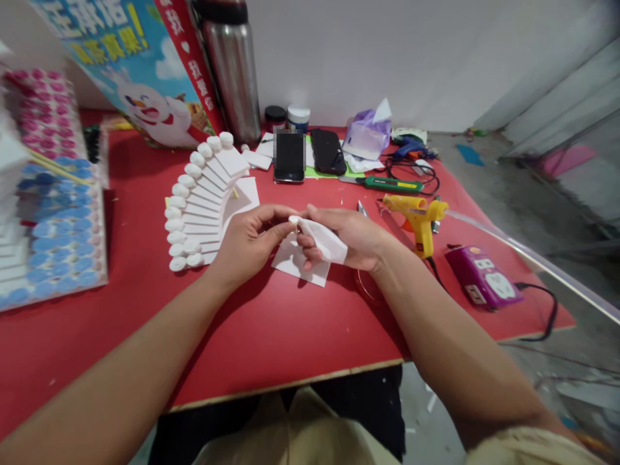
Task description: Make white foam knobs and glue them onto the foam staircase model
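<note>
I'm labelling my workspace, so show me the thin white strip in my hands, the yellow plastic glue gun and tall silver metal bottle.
Thin white strip (pixel 327 240): head view, its broad face.
Yellow plastic glue gun (pixel 422 222): head view, top of its handle.
Tall silver metal bottle (pixel 235 81): head view, mid-side.

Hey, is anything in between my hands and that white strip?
Nothing visible: the left hand and right hand both touch the white strip directly. The white sheet lies below them, not between.
</note>
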Available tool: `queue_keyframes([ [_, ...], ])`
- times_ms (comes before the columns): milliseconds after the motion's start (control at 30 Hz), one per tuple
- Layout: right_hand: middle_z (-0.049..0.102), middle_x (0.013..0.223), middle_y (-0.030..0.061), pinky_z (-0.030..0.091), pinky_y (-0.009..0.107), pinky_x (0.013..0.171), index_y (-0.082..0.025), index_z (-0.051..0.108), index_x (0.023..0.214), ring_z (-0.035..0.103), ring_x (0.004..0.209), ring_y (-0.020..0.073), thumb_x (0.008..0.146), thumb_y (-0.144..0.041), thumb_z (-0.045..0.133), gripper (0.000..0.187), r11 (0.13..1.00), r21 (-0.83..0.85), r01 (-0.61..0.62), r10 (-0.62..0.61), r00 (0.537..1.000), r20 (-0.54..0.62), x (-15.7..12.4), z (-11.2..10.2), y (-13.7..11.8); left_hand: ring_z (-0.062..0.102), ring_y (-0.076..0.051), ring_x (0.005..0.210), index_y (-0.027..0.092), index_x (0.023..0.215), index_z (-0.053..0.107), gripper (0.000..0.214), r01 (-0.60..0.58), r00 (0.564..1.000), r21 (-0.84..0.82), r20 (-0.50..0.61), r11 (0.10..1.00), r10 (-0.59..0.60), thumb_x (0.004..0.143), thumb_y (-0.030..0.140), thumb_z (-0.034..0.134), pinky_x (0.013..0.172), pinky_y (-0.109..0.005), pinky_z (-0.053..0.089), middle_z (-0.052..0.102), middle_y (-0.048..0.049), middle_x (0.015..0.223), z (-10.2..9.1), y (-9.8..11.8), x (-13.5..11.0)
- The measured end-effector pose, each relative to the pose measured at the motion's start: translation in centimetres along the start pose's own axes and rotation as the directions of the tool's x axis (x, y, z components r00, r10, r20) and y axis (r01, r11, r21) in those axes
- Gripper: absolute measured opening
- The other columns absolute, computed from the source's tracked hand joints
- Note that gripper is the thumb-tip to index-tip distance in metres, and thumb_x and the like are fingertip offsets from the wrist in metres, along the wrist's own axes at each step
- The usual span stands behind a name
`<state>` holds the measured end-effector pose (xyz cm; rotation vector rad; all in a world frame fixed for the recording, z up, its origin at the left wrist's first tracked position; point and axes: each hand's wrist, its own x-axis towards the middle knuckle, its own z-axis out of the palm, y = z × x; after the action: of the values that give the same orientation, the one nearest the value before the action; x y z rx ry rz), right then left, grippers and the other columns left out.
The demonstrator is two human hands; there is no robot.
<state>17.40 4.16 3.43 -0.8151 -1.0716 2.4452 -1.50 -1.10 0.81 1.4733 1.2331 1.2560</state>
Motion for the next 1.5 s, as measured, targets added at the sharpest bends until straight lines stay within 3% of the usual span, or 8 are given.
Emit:
queue_keyframes([
  [267,0.057,0.08,0.0005,0.059,0.03,0.064,-0.013,0.066,0.088,0.052,0.059,0.0091,0.098,-0.039,0.063,0.027,0.974,-0.183,0.135,-0.144,0.989,-0.035,-0.2,-0.2,0.3,0.066,-0.016,0.074,0.017,0.101,0.078,0.021,0.04,0.999,-0.041,-0.003,0.998,-0.04,0.089,0.034,0.073,0.065,-0.025,0.05,0.077,-0.0052,0.086,0.1,-0.4,0.2],
  [500,0.062,0.071,-0.0031,0.057,0.024,0.06,-0.015,0.069,0.109,0.058,0.058,0.0087,0.088,-0.036,0.077,0.031,0.876,-0.436,0.207,-0.28,0.953,-0.112,0.1,-0.3,0.6,0.067,-0.014,0.075,0.017,0.096,0.078,0.017,0.052,0.998,-0.098,-0.036,0.994,-0.055,0.086,0.03,0.077,0.067,-0.023,0.05,0.076,-0.0038,0.088,0.0,-0.5,0.3],
  [700,0.07,0.065,0.002,0.051,0.024,0.051,-0.014,0.065,0.084,0.065,0.051,0.0121,0.083,-0.038,0.082,0.03,0.742,-0.641,0.197,-0.453,0.852,-0.262,0.1,0.8,0.8,0.065,-0.014,0.072,0.016,0.092,0.077,0.018,0.103,0.992,-0.103,-0.059,0.989,-0.11,0.084,0.033,0.079,0.064,-0.025,0.049,0.074,-0.004,0.082,0.2,-0.6,0.3],
  [833,0.071,0.065,0.0014,0.047,0.022,0.051,-0.015,0.067,0.076,0.065,0.051,0.011,0.089,-0.025,0.072,0.017,0.528,-0.821,0.218,-0.642,0.735,-0.218,-0.1,1.6,1.4,0.065,-0.015,0.072,0.016,0.088,0.076,0.018,0.113,0.989,-0.118,-0.085,0.987,-0.124,0.08,0.032,0.082,0.063,-0.025,0.049,0.075,-0.0047,0.083,0.5,-0.6,0.2],
  [900,0.071,0.066,0.0008,0.046,0.022,0.053,-0.016,0.068,0.078,0.066,0.054,0.0116,0.089,-0.02,0.067,0.012,0.44,-0.872,0.215,-0.683,0.711,-0.17,-0.2,1.7,1.6,0.061,-0.013,0.063,0.016,0.084,0.076,0.018,0.124,0.986,-0.13,-0.099,0.984,-0.137,0.076,0.03,0.085,0.056,-0.024,0.045,0.073,-0.0037,0.077,0.6,-0.4,0.2],
  [1033,0.073,0.069,0.0,0.048,0.022,0.056,-0.016,0.07,0.082,0.068,0.055,0.0113,0.091,-0.017,0.065,0.01,0.341,-0.908,0.244,-0.665,0.745,-0.049,-0.4,1.3,1.5,0.058,-0.011,0.055,0.015,0.079,0.074,0.018,0.142,0.983,-0.162,-0.094,0.976,-0.159,0.071,0.026,0.086,0.05,-0.023,0.042,0.071,-0.0026,0.069,0.4,0.0,0.2],
  [1233,0.073,0.072,0.0001,0.05,0.022,0.056,-0.016,0.071,0.083,0.069,0.056,0.011,0.092,-0.018,0.066,0.011,0.295,-0.899,0.324,-0.639,0.766,0.067,-0.8,0.6,1.0,0.06,-0.011,0.052,0.016,0.074,0.07,0.017,0.163,0.983,-0.167,-0.057,0.972,-0.175,0.066,0.019,0.086,0.048,-0.023,0.045,0.072,-0.0012,0.066,0.2,0.2,0.1],
  [1500,0.073,0.073,0.0,0.052,0.024,0.06,-0.019,0.068,0.081,0.07,0.059,0.0128,0.093,-0.021,0.064,0.013,0.289,-0.913,0.287,-0.628,0.777,0.046,-0.9,0.9,1.0,0.067,-0.015,0.062,0.017,0.088,0.081,0.023,0.173,0.982,-0.18,-0.047,0.968,-0.184,0.066,0.023,0.089,0.054,-0.025,0.052,0.077,-0.0039,0.075,0.3,0.3,0.1],
])
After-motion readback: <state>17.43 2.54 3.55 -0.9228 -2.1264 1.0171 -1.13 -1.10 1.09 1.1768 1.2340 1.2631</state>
